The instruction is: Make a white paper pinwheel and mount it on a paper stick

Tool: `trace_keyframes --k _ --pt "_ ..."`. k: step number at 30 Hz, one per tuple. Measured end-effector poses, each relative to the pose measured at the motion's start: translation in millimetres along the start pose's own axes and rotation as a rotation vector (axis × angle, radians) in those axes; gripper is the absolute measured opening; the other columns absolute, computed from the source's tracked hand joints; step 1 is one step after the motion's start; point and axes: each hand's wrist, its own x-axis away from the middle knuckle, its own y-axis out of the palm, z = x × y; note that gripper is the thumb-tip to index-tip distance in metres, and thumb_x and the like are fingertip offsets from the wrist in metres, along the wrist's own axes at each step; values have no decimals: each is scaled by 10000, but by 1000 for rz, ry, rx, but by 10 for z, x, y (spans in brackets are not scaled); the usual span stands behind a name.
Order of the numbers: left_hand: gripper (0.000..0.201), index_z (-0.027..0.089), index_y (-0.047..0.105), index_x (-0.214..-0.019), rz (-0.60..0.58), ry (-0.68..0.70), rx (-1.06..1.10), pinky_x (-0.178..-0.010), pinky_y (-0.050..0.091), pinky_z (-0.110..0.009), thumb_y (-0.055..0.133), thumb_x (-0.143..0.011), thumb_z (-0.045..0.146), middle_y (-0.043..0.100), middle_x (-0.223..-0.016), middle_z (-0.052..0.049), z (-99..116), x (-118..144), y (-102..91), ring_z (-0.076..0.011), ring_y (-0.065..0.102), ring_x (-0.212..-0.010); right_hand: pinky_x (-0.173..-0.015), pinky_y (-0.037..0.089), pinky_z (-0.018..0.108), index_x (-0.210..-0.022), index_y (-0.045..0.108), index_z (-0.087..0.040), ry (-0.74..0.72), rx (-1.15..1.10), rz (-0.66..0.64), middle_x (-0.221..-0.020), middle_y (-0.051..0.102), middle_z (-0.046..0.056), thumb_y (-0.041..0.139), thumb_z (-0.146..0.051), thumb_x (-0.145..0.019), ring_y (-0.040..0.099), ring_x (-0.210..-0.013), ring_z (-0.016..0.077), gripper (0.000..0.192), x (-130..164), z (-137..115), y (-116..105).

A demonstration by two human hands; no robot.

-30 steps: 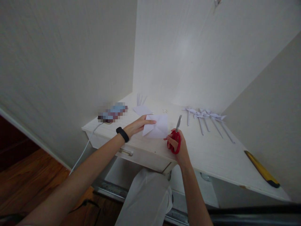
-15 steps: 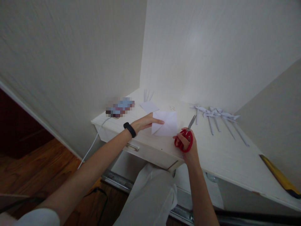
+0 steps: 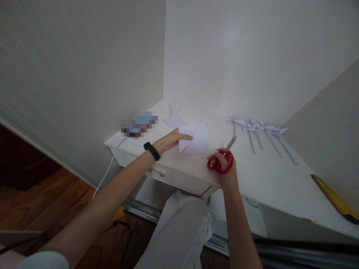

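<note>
Between the thumb and fingers of my left hand [image 3: 172, 139] is a square of white paper [image 3: 198, 140] with crease lines, held just above the desk. Red-handled scissors [image 3: 221, 161] sit in my right hand [image 3: 228, 173], fingers through the loops. Their blades point up and away, slightly parted at the tips, apart from the paper. Behind the held square lies another white paper piece [image 3: 175, 121], with several thin paper sticks [image 3: 174, 109] beyond it. Folded paper pinwheels [image 3: 259, 127] on rolled sticks lie in a row to the right.
The white desk [image 3: 269, 186] meets walls at the back and sides. A blurred-out phone-like object [image 3: 140, 125] lies at the left with a white cable [image 3: 109, 172] hanging off the edge. A yellow and black tool [image 3: 333, 198] rests at the far right. Small paper scraps lie near the back.
The scissors have turned slightly, with their blade tips a little more parted and farther from the paper. The left hand keeps its hold on the paper. The whole view has shifted slightly.
</note>
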Motion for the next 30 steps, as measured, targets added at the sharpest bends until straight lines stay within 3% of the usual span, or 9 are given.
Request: trace_keyframes --k 15,30 --pt "517 155 588 -1114 -19 -78 -54 -886 438 -351 725 -616 183 644 -1102 -101 15 20 12 -214 600 -989 -410 409 204 -876 460 -185 -48 -24 56 -590 646 -9 554 -240 -727 519 -416 99 185 -28 43 -13" --pt "453 128 605 -1038 5 1 -26 -870 441 -365 730 -609 201 643 -1072 -135 -25 -28 -26 -212 618 -904 -399 405 202 -854 472 -184 -17 -21 57 -547 639 -8 593 -232 -685 515 -399 105 214 -29 32 -21"
